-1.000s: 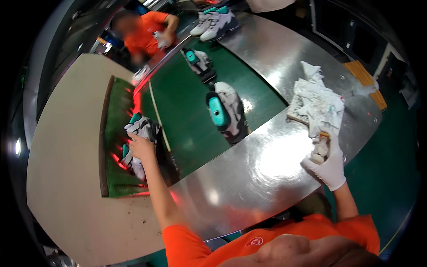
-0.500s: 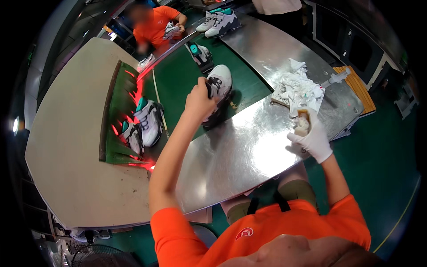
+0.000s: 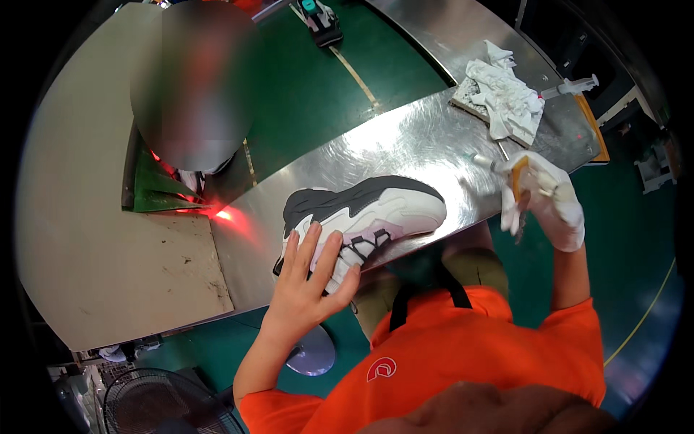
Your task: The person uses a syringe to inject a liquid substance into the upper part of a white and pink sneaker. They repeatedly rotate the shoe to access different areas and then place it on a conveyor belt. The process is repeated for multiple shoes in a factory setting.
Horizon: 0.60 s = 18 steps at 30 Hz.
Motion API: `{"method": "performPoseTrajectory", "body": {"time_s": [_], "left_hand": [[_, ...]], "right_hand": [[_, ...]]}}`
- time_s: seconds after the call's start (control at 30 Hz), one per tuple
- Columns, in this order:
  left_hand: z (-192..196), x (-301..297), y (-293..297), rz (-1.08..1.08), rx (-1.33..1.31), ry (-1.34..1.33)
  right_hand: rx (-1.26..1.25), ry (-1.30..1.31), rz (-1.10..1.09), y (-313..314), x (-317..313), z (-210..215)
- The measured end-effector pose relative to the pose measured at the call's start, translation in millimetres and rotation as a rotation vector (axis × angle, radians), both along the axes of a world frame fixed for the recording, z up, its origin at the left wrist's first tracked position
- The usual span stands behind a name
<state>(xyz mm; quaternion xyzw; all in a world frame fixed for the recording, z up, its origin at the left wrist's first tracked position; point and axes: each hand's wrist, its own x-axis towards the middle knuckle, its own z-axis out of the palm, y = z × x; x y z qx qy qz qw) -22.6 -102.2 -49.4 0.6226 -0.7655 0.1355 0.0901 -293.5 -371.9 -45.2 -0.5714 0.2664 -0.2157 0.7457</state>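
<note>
My hands apart, I spread my left hand (image 3: 307, 289) over the shoe (image 3: 369, 215), best, I judged, for steadying it; my gloved right hand (image 3: 558, 208) gripped an amber-coloured piece (image 3: 519, 179).

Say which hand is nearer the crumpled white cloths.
Right: white-gloved right hand just below the cloths in the picture; bare left hand farther left, on the black and white shoe.

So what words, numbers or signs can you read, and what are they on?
No words or numbers can be read.
Orange shirt: a pale curly sign, no clear letters.
Syringe by the white cloth: any marks too small to read.
Near shoe: no writing I can see.
</note>
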Motion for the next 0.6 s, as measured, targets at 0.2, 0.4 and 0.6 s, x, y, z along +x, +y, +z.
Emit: {"method": "performPoseTrajectory", "body": {"time_s": [0.2, 0.4, 0.6], "left_hand": [[-3.9, -1.1, 4.6, 0.027, 0.025, 0.000], [-7.2, 3.0, 1.4, 0.017, -0.001, -0.002], [-4.8, -1.8, -0.5, 0.044, 0.007, 0.013]], "right_hand": [[0.222, -0.295, 0.339, 8.6, 26.7, -0.5], [0.286, -0.321, 0.418, 8.8, 40.6, -6.7], [0.260, -0.163, 0.347, 1.5, 37.3, 7.1]]}}
